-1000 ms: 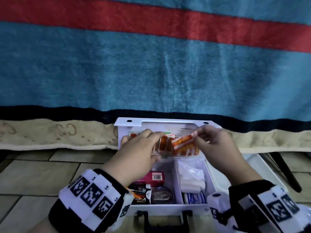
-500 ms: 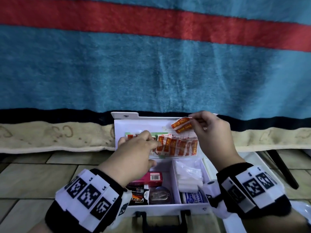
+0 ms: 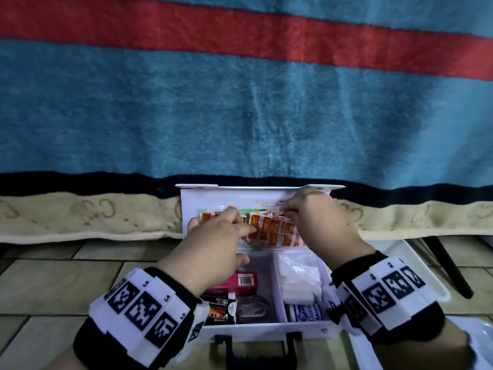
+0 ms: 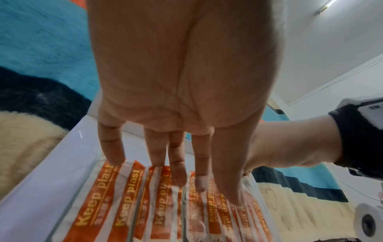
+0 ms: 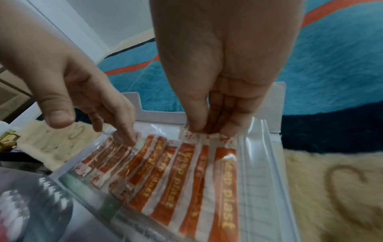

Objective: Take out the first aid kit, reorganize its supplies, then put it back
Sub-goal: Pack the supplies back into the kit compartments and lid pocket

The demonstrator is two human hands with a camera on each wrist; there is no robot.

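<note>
Pinching the top ends of orange plaster strips [image 5: 184, 173] with right hand [image 3: 317, 222], tucked in the clear lid pocket of the open white first aid kit [image 3: 266, 328] on the tiled floor [image 3: 53, 276]; left hand [image 3: 216, 244] fingers [image 4: 113, 147] straight, pressing strips flat.

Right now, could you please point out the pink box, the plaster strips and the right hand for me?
pink box [image 3: 241, 283]: head view, its barcoded top face.
plaster strips [image 5: 182, 173]: right wrist view, an orange wrapper mid-row.
right hand [image 3: 317, 217]: head view, its back.
</note>
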